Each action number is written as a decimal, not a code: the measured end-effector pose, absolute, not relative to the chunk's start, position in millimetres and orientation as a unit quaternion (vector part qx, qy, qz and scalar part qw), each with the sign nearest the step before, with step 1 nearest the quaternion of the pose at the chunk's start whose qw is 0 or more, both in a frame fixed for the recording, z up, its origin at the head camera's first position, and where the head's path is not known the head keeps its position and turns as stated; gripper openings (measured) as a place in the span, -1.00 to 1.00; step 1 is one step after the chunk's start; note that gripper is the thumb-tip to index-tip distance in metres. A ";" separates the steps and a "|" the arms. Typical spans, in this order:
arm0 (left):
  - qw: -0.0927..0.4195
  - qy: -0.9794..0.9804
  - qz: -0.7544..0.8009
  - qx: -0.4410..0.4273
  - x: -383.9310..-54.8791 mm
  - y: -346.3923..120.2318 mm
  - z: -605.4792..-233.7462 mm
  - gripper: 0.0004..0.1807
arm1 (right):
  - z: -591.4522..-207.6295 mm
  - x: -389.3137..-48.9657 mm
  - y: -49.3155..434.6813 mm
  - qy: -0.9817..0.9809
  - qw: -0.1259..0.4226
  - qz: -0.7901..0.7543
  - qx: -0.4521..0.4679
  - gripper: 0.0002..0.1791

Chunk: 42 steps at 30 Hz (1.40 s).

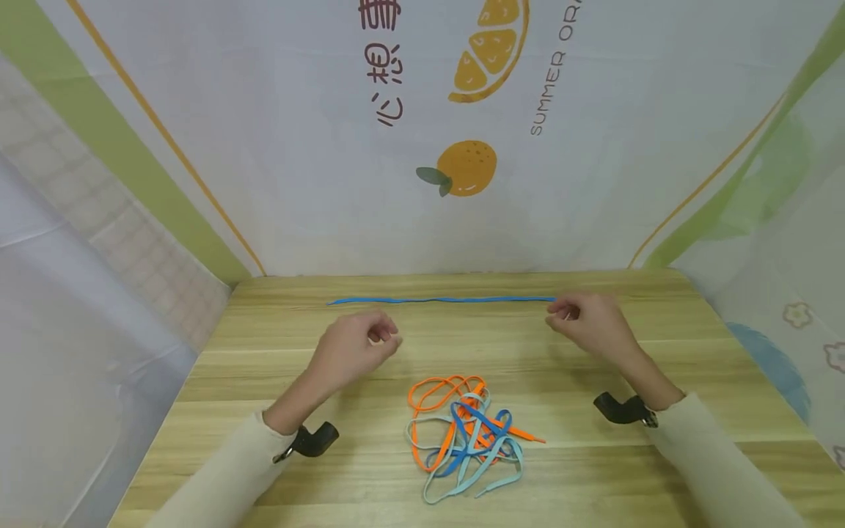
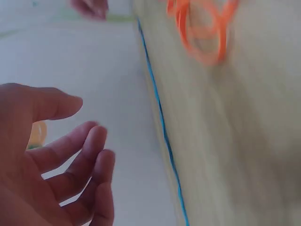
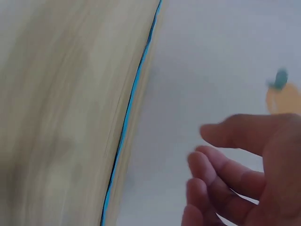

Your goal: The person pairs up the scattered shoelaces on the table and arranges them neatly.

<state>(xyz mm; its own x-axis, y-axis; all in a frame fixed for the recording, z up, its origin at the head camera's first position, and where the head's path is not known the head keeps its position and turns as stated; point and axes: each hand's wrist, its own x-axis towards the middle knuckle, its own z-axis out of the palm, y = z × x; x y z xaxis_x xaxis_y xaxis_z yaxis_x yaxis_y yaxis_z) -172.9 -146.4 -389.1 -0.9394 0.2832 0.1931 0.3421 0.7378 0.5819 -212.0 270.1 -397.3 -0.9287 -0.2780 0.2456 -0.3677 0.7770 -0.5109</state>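
My left hand (image 1: pixel 350 348) and right hand (image 1: pixel 594 323), fingers (image 2: pixel 97 141) loosely curled, hover near the straight blue lace (image 1: pixel 436 300).

Pale wood-grain table (image 1: pixel 251 352); behind, white cloth (image 1: pixel 317 198), printed orange fruit (image 1: pixel 469 167), green bands (image 1: pixel 119 147).
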 end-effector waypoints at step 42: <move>-0.162 -0.933 -0.225 -0.231 -133.3 -60.0 -413.5 -0.28 | -404.9 -163.1 143.3 -0.888 -0.156 0.259 0.346 -0.87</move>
<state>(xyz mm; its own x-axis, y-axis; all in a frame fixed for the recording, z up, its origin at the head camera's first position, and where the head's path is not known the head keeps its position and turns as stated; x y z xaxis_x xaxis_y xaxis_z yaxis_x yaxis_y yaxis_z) -133.3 -60.0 -413.5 -0.8412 0.5030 -0.1984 0.3571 0.7923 0.4946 -163.1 143.3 -404.9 -0.7125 -0.6948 -0.0985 -0.5334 0.6274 -0.5674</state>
